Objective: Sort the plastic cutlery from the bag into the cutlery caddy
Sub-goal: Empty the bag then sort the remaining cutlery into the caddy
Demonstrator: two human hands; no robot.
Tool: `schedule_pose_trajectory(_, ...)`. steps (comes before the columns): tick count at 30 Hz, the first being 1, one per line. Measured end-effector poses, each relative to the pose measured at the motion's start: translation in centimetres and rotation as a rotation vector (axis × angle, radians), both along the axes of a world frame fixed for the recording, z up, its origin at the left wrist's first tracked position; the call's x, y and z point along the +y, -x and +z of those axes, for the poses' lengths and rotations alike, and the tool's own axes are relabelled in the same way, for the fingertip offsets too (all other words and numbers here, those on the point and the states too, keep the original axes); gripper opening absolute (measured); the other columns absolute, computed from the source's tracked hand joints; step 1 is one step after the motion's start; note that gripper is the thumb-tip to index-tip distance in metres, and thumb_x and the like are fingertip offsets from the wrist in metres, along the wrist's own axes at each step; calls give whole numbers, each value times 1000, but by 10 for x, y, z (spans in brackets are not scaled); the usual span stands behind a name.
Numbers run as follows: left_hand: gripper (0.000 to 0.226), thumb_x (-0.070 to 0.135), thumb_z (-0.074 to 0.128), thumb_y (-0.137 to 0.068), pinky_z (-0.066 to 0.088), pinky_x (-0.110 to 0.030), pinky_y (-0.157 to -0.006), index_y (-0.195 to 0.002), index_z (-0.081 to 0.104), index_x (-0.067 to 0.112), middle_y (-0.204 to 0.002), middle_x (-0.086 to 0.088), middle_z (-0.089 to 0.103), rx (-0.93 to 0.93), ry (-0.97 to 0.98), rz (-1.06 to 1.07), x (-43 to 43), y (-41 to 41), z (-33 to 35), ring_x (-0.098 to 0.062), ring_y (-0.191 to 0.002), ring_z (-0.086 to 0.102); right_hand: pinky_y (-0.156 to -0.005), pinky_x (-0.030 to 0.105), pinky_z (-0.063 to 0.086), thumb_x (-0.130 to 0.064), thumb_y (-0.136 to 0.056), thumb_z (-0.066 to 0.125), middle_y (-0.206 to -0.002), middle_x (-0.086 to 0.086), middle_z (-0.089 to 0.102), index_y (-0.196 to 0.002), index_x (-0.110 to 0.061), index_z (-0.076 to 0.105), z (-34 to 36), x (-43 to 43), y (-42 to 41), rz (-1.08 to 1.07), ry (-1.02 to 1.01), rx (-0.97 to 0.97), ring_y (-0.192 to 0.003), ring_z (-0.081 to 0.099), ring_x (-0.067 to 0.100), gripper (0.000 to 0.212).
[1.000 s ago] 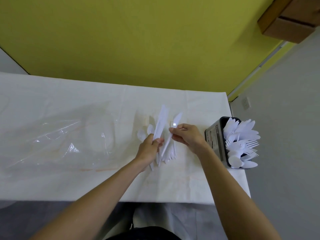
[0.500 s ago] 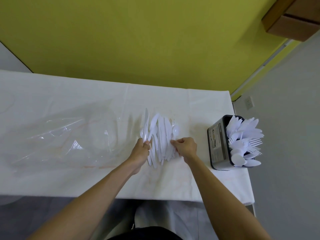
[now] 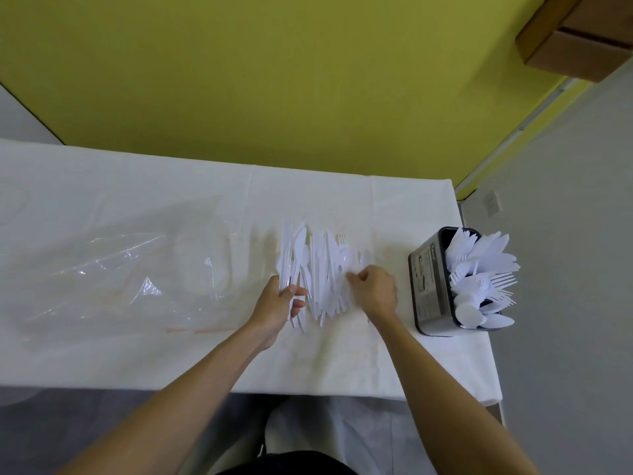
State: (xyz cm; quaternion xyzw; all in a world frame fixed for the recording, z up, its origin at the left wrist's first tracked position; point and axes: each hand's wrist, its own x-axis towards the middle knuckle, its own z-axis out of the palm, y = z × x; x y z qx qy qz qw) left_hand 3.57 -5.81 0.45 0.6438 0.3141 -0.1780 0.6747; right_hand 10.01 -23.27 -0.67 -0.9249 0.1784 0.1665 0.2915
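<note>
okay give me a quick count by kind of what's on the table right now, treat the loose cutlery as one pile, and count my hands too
Clear plastic bag: 1
Pile of white plastic cutlery: 1
Cutlery caddy, already holding white cutlery: 1
Hands: 2, left hand and right hand, both at the pile
Total: 5

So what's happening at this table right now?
A person is sorting white plastic cutlery. Both hands work a loose pile of cutlery on the white table: the left hand grips several pieces at the pile's left edge, the right hand picks at its right side. The caddy at the right already holds many pieces. The clear bag lies flat, apparently emptied.
</note>
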Motion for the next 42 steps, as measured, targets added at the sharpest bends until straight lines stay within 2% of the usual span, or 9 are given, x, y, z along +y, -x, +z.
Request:
schedule_pose_trajectory(6,21,10,36,-101,48,-21,-64,-118,48,4,-101,-7,64,-2,-25,6,-2,4,-3,-20,-80,59,-51,22,37,-25,-85,69,-52,0,46,-49,-14,48,-6,12,-8,-73,-177,119,-47,43,15,43)
schedule_pose_trajectory(16,25,17,30,-103,40,-33,-90,-119,48,9,-108,4,66,42,-76,-62,1,7,-4,-12,-87,67,-61,31,47,-34,-91,64,-79,0,59,-90,-14,55,-4,-15,-9,-91,6,-18,-72,59,20,23)
schedule_pose_trajectory(20,23,14,31,-103,45,-34,-86,-121,43,6,-103,2,68,38,-21,-101,-4,6,-1,-17,-87,67,-49,23,33,-39,-90,64,-51,-2,46,-56,-17,47,-1,12,-7,92,-25,57,-47,44,14,44)
schedule_pose_trajectory(23,20,8,38,-100,53,-32,-84,-118,45,2,-107,-10,65,4,9,-52,-7,6,2,-22,-92,65,-49,26,37,-28,-89,66,-47,0,45,-48,-13,46,-1,17,-10,38,-132,110,-46,43,14,48)
schedule_pose_trajectory(26,15,12,42,-100,54,-39,-92,-113,47,7,-113,-7,65,-17,-31,-54,-7,4,2,-20,-98,66,-59,34,51,-22,-85,64,-64,5,66,-68,-3,67,6,9,-13,-110,-336,79,-57,54,14,26)
schedule_pose_trajectory(32,18,17,42,-100,55,-39,-84,-116,43,10,-99,-2,67,-35,-90,-141,-17,-3,9,-20,-91,66,-42,19,34,-25,-84,74,-77,1,72,-77,-10,71,21,21,-10,54,-660,167,-56,51,10,17)
schedule_pose_trajectory(35,17,14,35,-100,44,-25,-64,-115,37,6,-79,1,56,12,-126,-132,-18,-3,9,-13,-67,53,-50,21,40,-41,-82,74,-69,-3,69,-77,-10,70,17,24,-7,-14,-529,66,-56,55,9,31)
schedule_pose_trajectory(39,21,10,29,-99,34,-21,-58,-119,36,7,-86,-3,48,55,-179,-72,-3,3,3,-10,-65,44,-51,23,32,-50,-80,72,-51,-5,43,-58,-17,43,-3,25,5,1,-137,30,-46,43,10,50)
schedule_pose_trajectory(42,15,12,28,-99,32,-23,-60,-109,39,8,-84,-3,45,70,-145,-4,6,8,-4,-12,-63,40,-47,22,29,-43,-79,75,-57,-5,46,-67,-15,46,-4,32,10,34,-178,57,-50,44,10,42)
